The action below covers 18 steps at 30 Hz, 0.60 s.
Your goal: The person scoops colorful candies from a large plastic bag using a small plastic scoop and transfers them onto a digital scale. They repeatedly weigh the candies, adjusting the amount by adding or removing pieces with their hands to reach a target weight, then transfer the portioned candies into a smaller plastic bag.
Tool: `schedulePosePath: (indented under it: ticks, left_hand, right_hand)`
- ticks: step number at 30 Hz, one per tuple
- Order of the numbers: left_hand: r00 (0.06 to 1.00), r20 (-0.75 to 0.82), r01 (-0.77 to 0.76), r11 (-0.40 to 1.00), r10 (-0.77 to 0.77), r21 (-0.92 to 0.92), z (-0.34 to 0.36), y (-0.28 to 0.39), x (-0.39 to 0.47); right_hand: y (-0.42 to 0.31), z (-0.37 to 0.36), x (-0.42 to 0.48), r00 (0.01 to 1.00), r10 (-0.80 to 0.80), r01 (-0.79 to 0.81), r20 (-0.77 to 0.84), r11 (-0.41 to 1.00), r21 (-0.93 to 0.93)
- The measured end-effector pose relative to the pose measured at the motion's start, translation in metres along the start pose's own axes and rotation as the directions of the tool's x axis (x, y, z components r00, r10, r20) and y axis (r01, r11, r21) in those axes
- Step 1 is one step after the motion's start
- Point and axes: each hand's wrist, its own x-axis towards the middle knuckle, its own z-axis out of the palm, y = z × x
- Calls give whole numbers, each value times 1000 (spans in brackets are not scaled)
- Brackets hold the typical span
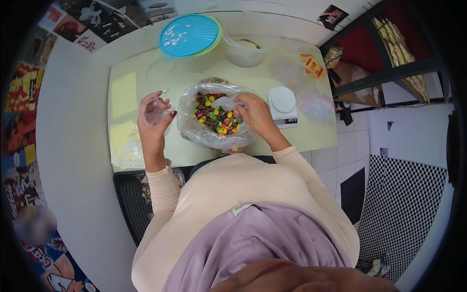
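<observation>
A large clear plastic bag (186, 120) stands wide at its mouth at the table's near edge, full of coloured and brown button-shaped candies (215, 116). My right hand (255, 111) grips a translucent plastic scoop (224, 103), its bowl over the candies inside the bag's mouth. To the left of the bag, my left hand (155, 116) is raised, holding a small clear plastic bag (155, 111) around its palm and fingers. Whether anything lies in the small bag cannot be told. A white digital kitchen scale (283, 102) sits right of my right hand with its round platform bare.
Behind the large bag stand a tub with a blue lid (189, 35) bearing white bits and a translucent tub (246, 54). Clear plastic bags (315, 106) lie right of the scale, yellow sheets (124, 93) at left. A black metal shelf (390, 76) stands at right.
</observation>
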Motion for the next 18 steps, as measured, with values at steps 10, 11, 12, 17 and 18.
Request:
schedulePosePath:
  ticks: [10,11,12,17,18]
  left_hand:
    - [966,-150,252,906,-212,340,-51,-108,-30]
    - [962,-121,272,900,-245,341,-52,-123,-36]
    - [956,-91,292,893,-278,342,-53,-137,-41]
    - [917,-44,388,865,-396,319,-44,-154,-54]
    - [914,-34,395,869,-404,297,-42,-155,-56]
  right_hand:
    - [13,37,20,975,-215,207,50,969,131]
    - [12,39,20,964,-254,242,78,961,135]
    - [13,37,19,966,-237,218,106,962,162]
    - [16,26,24,968,-203,182,145,973,144]
    - [17,27,23,966,-215,192,144,968,159]
